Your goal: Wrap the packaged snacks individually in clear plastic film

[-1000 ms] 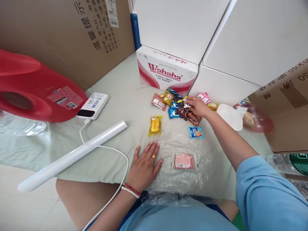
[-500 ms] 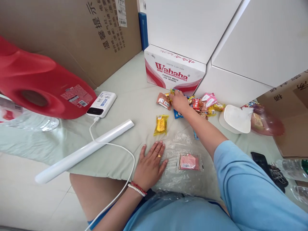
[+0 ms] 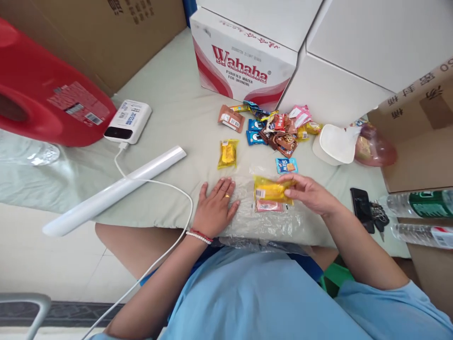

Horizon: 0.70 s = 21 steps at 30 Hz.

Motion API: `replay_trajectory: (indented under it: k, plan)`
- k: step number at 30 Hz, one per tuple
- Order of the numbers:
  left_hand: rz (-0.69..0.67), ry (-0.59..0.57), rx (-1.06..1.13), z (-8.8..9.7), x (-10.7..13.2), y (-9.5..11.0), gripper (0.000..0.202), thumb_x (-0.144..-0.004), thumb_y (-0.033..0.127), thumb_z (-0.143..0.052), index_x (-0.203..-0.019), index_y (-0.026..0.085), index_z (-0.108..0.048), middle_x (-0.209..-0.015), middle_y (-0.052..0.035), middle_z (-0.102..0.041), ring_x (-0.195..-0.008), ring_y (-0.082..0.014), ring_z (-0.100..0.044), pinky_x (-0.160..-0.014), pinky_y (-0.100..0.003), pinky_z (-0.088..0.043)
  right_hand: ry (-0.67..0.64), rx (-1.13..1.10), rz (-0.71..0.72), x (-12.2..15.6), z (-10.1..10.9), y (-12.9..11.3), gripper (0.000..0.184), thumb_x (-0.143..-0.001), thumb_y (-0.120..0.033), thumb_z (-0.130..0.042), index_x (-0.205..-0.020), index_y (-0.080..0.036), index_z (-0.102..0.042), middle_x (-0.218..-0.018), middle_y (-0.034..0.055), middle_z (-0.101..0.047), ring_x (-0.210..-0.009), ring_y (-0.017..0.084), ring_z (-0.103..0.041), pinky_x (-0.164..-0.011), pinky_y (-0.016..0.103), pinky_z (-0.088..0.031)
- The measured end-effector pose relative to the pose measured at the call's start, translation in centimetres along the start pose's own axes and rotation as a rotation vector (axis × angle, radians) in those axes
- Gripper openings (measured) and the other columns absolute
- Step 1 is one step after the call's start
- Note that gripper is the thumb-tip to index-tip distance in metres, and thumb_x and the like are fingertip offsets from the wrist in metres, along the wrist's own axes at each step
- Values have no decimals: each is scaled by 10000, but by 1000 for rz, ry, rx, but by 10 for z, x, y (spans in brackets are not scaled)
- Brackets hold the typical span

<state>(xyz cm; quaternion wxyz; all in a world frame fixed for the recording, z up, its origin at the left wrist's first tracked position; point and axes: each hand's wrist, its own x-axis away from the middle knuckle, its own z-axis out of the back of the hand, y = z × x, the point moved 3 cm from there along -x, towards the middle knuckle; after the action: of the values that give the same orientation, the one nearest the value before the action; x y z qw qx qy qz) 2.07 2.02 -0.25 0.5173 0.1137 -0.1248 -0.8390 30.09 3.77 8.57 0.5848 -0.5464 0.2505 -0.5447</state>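
Note:
My left hand [image 3: 215, 208] lies flat, fingers spread, on the left edge of a clear plastic sheet [image 3: 269, 224] spread over the pale green cloth [image 3: 177, 113]. Over the sheet, my right hand [image 3: 309, 194] holds a yellow snack packet [image 3: 272, 192] just above a pink packet [image 3: 269, 206] that rests on the plastic. A pile of several wrapped snacks [image 3: 274, 128] sits farther back, with a lone yellow packet [image 3: 227, 153] and a blue packet [image 3: 286, 165] nearer to me.
A Wahaha box [image 3: 244, 66] and white boxes stand behind the pile. A white tube [image 3: 116, 189], power bank [image 3: 128, 121] with cable and red jug [image 3: 42, 101] lie left. White lid [image 3: 334, 144], phone with keys [image 3: 364, 210] and bottles [image 3: 417, 205] are right.
My right hand came back from the snack pile with a yellow packet and now holds it over the pink packet on the plastic. The left hand stayed put.

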Motion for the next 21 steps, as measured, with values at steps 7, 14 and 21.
replay_trajectory:
  k: [7,14,21]
  plan:
    - [-2,12,-32,0,0,1,605,-1067,449,-365,-1621,206,-382,-1667,-122,-402,-1560,-300,-359,-1290,-626,-120,23,647,231,7,-27,23,479,-948,-408,-638,-1399,-247,-632,-1449,125,-607,-1397,330,-486,-1202,558,-352]
    - [7,21,-41,-3,0,1,606,-1066,461,-361,-1617,210,-384,-1667,-114,-403,-1560,-295,-360,-1288,-629,-125,135,869,113,3,-57,17,498,-972,-293,-622,-1451,-165,-573,-1411,172,-616,-1372,344,-473,-1133,520,-424]
    - [-5,37,-32,-2,-1,1,600,-1063,456,-371,-1614,216,-391,-1656,-119,-420,-1550,-301,-379,-1283,-638,-126,-9,1011,274,18,-61,22,594,-909,-192,-693,-1483,-228,-542,-1431,136,-598,-1418,335,-421,-1186,529,-341]
